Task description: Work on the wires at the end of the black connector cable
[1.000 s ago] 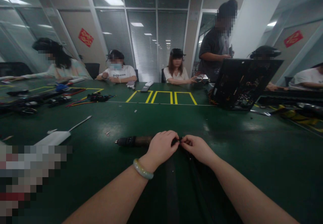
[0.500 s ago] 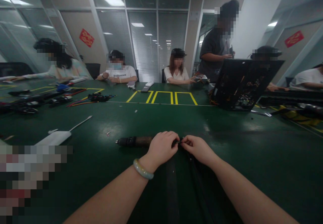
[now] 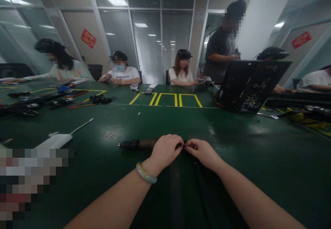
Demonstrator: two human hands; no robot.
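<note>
Fingers curled into a pinch, my left hand (image 3: pixel 167 151) sits in front of the right part of a dark cylindrical tool that looks like an electric screwdriver (image 3: pixel 147 144). Its narrow tip with a metal end points left on the green table. My right hand (image 3: pixel 203 151) pinches close beside the left, fingertips almost meeting. Something small, dark and partly shiny shows between the fingertips; I cannot make out what it is. The tool's right end is hidden by my hands. A dark cable-like strip (image 3: pixel 198 168) runs from under my right hand toward me. A bangle (image 3: pixel 146 173) circles my left wrist.
On the left lies a white power strip-like object (image 3: pixel 55 141) with a thin rod. Dark cables and parts (image 3: pixel 99 99) are farther back. A black computer case-like panel (image 3: pixel 249 86) stands at the right. Several people sit or stand around the table.
Both hands stay nearly in place at the tool's right end. The fingertips have shifted slightly closer, covering more of the small thing between them.
</note>
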